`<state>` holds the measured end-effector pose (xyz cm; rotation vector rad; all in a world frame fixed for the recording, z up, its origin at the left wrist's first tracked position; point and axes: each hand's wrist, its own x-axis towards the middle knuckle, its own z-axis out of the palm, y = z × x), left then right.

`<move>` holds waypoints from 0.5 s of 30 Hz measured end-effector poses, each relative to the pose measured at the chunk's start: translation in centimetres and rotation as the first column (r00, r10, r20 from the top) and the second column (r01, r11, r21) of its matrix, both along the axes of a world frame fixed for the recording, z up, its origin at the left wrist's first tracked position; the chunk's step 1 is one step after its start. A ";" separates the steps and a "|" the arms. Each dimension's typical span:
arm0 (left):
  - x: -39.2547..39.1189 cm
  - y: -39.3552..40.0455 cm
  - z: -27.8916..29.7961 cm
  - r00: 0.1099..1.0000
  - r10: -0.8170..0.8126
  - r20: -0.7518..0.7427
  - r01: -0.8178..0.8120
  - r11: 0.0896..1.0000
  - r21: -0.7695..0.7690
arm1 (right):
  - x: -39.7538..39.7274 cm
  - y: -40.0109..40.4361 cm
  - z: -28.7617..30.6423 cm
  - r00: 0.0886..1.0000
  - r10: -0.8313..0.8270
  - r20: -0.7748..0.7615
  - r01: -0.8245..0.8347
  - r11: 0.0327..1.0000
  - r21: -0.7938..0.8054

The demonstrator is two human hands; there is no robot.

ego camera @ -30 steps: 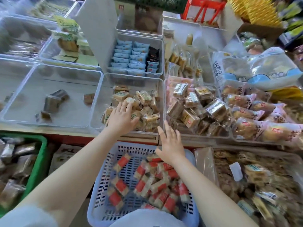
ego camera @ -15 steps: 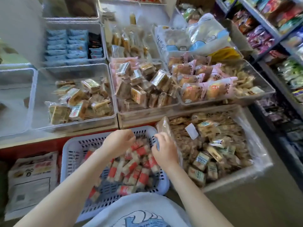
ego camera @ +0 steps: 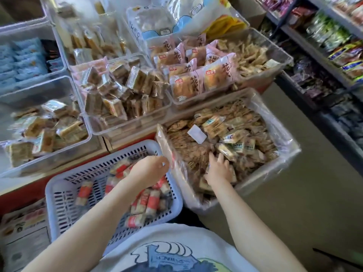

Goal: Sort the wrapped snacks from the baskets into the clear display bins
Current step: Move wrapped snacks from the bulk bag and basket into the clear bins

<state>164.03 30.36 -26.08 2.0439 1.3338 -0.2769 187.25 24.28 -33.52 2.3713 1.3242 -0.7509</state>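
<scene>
Bottom edge of frame: white T-shirt (ego camera: 176, 250) with a blue print, both bare forearms reaching up from it.

Lower left: lavender slotted plastic basket (ego camera: 64, 193) holding red-and-white wrapped snack rolls (ego camera: 151, 201), loose and lying at mixed angles. Left hand (ego camera: 147, 171) is over the basket's right side, fingers curled in; whether they close on a roll cannot be told. Printed paper sheets (ego camera: 25, 230) lie left of the basket.

Lower centre-right: plastic-lined box (ego camera: 282, 158) touching the basket's right rim, heaped with small tan wrapped crackers (ego camera: 225, 142). Right hand (ego camera: 220, 169) lies palm-down in the heap near the box's front, fingers spread apart and resting on the packets, nothing clamped.

Middle of frame, on the counter behind: clear display bin (ego camera: 86, 138) at left with square yellow-brown wrapped cakes (ego camera: 45, 132); a fuller clear bin (ego camera: 167, 107) at centre with brown wrapped squares (ego camera: 121, 91); a clear bin (ego camera: 282, 54) at right with pink-wrapped buns (ego camera: 196, 75) beside loose pale snack sticks (ego camera: 251, 54).

Upper left: blue-wrapped packets (ego camera: 21, 57) in rows. Top centre: large white-and-blue bag (ego camera: 176, 18). Upper right: shelves (ego camera: 322, 48) of packaged goods, blurred.
</scene>
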 end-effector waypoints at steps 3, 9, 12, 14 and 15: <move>0.4 0.0 0.1 1.000 0.010 -0.013 -0.009 1.000 0.019 | 0.3 0.6 0.1 0.999 -0.004 0.044 0.003 0.999 0.033; 0.5 0.5 -0.2 1.000 0.008 0.004 -0.008 0.998 0.066 | 1.4 1.1 3.0 0.997 -0.078 -0.021 0.078 0.997 -0.009; 0.1 0.8 -0.3 0.999 0.032 0.042 -0.036 0.995 0.091 | 0.4 1.4 5.1 0.990 -0.100 -0.097 0.113 0.984 0.135; -0.4 1.1 -0.2 0.993 0.065 0.095 -0.075 0.991 0.107 | -1.1 2.5 7.1 0.960 -0.150 -0.235 0.214 0.937 0.276; -0.8 1.2 -0.1 0.987 0.085 0.138 -0.101 0.988 0.115 | -2.2 3.2 8.3 0.924 -0.144 -0.355 0.267 0.907 0.326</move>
